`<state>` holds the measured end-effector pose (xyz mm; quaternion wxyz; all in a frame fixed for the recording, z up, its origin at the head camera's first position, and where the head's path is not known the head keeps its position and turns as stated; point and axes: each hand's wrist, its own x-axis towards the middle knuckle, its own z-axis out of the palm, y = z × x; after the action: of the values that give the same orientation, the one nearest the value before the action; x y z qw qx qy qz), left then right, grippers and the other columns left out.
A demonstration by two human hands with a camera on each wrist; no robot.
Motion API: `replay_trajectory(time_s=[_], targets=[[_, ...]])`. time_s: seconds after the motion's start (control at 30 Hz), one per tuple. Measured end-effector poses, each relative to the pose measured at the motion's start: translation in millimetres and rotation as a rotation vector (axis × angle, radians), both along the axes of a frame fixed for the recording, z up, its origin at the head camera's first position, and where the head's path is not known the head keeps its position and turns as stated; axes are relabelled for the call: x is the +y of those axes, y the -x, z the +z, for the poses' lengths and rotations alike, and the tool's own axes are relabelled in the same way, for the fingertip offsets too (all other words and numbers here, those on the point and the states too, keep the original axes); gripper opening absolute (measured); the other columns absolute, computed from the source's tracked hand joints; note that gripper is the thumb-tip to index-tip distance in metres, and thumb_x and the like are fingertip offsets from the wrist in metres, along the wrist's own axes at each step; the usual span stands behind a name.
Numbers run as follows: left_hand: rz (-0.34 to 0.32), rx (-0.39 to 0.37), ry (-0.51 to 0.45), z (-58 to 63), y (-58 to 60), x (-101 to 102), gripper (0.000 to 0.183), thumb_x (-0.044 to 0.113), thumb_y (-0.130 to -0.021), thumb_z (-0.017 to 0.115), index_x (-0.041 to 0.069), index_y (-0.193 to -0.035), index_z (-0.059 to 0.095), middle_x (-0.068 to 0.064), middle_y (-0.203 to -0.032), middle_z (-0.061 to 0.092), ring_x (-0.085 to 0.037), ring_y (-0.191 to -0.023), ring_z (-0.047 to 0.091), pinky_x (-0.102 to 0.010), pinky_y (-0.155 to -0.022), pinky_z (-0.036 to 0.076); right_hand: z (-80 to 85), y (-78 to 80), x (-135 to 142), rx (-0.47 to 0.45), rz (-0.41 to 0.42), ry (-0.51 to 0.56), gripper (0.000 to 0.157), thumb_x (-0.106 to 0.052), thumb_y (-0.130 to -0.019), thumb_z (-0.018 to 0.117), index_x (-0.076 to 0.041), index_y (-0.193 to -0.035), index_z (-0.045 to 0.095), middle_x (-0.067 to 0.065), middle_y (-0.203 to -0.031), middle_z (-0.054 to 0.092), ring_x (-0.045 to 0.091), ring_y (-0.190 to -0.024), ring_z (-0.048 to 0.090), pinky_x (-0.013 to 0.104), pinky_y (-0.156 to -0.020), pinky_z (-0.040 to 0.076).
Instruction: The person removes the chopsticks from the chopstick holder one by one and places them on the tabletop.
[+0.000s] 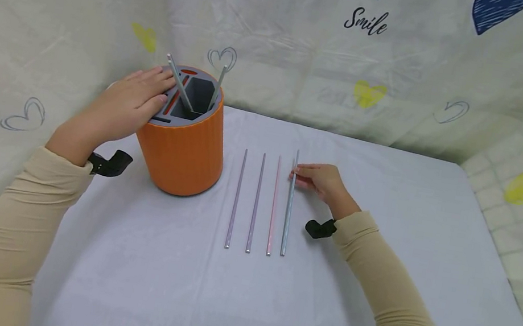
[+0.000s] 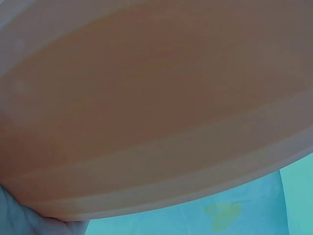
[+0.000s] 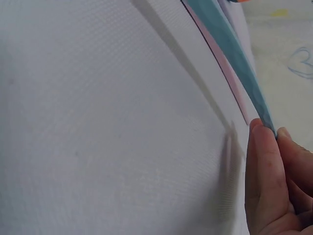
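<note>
My left hand [image 1: 131,101] rests on the rim of an orange round utensil holder [image 1: 181,161], fingers lying flat over its grey divided top. The holder's side fills most of the left wrist view. Two pale chopsticks [image 1: 178,83] lean inside its large compartment. With thumb and fingertips, my right hand [image 1: 320,181] pinches a blue chopstick [image 1: 288,213] near its far end; in the right wrist view, the blue chopstick [image 3: 234,54] casts a shadow on the cloth. To its left a pink chopstick [image 1: 274,211] and two purplish chopsticks [image 1: 255,208] lie parallel.
A white cloth [image 1: 158,284] covers the table. Behind and at the sides hang patterned curtains [image 1: 303,37] with hearts and "Smile" lettering. The holder stands at the table's back left, close to the curtain.
</note>
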<state>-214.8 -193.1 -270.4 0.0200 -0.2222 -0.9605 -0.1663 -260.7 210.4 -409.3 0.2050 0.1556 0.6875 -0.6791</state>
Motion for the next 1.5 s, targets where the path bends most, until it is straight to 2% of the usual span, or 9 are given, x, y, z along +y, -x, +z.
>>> replay_trajectory(time_s=[0.13, 0.27, 0.5, 0.7, 0.83, 0.93, 1.13, 1.33, 1.5], targets=[[0.002, -0.001, 0.002, 0.3, -0.2, 1, 0.054, 0.028, -0.107, 0.029, 0.003, -0.154, 0.033, -0.016, -0.163, 0.027, -0.034, -0.155, 0.016, -0.049, -0.128, 0.01, -5.2, 1.6, 0, -0.018, -0.014, -0.012, 0.039, -0.001, -0.093, 0.065, 0.01, -0.13, 0.057, -0.001, -0.074, 0.075, 0.009, -0.071, 0.074, 0.02, -0.07, 0.061], [0.001, -0.002, 0.0, 0.4, -0.1, 1, 0.054, 0.029, -0.108, 0.029, 0.003, -0.154, 0.033, -0.016, -0.163, 0.027, -0.034, -0.155, 0.016, -0.049, -0.128, 0.01, -7.0, 2.3, -1, -0.015, -0.023, -0.069, 0.029, -0.002, -0.092, 0.068, 0.007, -0.119, 0.064, -0.002, -0.072, 0.073, 0.007, -0.065, 0.071, 0.019, -0.066, 0.061], [-0.002, 0.001, -0.013, 0.0, 0.2, 0, 0.053, 0.028, -0.107, 0.029, 0.003, -0.154, 0.034, -0.016, -0.163, 0.028, -0.034, -0.155, 0.016, -0.049, -0.128, 0.01, -6.3, 4.3, -3, -0.01, -0.001, -0.231, 0.028, -0.005, -0.088, 0.074, 0.007, -0.113, 0.067, -0.003, -0.063, 0.069, 0.005, -0.056, 0.067, 0.018, -0.06, 0.059], [0.002, 0.006, -0.021, 1.0, -1.2, -1, 0.053, 0.027, -0.107, 0.029, 0.002, -0.154, 0.034, -0.017, -0.162, 0.029, -0.034, -0.155, 0.016, -0.049, -0.128, 0.01, -2.0, 7.1, -4, -0.033, 0.038, -0.317, 0.014, -0.006, -0.087, 0.075, 0.001, -0.093, 0.066, -0.001, -0.057, 0.067, 0.006, -0.05, 0.066, 0.018, -0.055, 0.058], [0.003, 0.009, -0.016, 1.0, -0.6, -1, 0.053, 0.027, -0.107, 0.03, 0.002, -0.153, 0.035, -0.017, -0.162, 0.029, -0.034, -0.155, 0.017, -0.049, -0.128, 0.01, -0.7, 8.8, -3, -0.049, 0.051, -0.314, 0.013, -0.006, -0.088, 0.074, 0.001, -0.093, 0.064, -0.001, -0.056, 0.068, 0.007, -0.049, 0.066, 0.019, -0.055, 0.059], [0.001, 0.003, -0.01, 0.6, -0.1, -1, 0.054, 0.028, -0.107, 0.029, 0.002, -0.154, 0.034, -0.016, -0.163, 0.028, -0.034, -0.155, 0.016, -0.049, -0.128, 0.01, 2.5, 8.3, -2, -0.027, 0.051, -0.31, 0.019, -0.006, -0.089, 0.073, 0.006, -0.101, 0.067, -0.001, -0.056, 0.068, 0.006, -0.049, 0.067, 0.019, -0.055, 0.059], [-0.003, -0.002, -0.005, 0.2, -0.9, 0, 0.054, 0.028, -0.107, 0.029, 0.002, -0.154, 0.033, -0.017, -0.163, 0.028, -0.034, -0.155, 0.015, -0.05, -0.128, 0.01, 26.2, 10.1, -9, 0.103, 0.04, -0.265, 0.037, -0.009, -0.089, 0.073, 0.011, -0.121, 0.066, -0.005, -0.065, 0.071, 0.004, -0.059, 0.07, 0.018, -0.065, 0.06], [-0.002, 0.007, -0.01, 0.5, -1.0, 0, 0.053, 0.027, -0.107, 0.03, 0.001, -0.154, 0.034, -0.017, -0.163, 0.028, -0.034, -0.155, 0.016, -0.049, -0.128, 0.01, 67.0, 5.4, -36, 0.299, 0.065, -0.167, 0.039, -0.011, -0.088, 0.075, 0.003, -0.124, 0.068, 0.002, -0.095, 0.077, 0.007, -0.083, 0.075, 0.029, -0.088, 0.06], [0.004, 0.0, -0.013, 1.6, -1.5, 1, 0.054, 0.028, -0.107, 0.029, 0.002, -0.154, 0.033, -0.017, -0.163, 0.028, -0.034, -0.155, 0.016, -0.049, -0.128, 0.01, 100.5, -0.2, -62, 0.423, 0.095, -0.059, 0.039, -0.009, -0.085, 0.078, -0.002, -0.123, 0.07, 0.005, -0.105, 0.077, 0.012, -0.096, 0.074, 0.029, -0.092, 0.059]])
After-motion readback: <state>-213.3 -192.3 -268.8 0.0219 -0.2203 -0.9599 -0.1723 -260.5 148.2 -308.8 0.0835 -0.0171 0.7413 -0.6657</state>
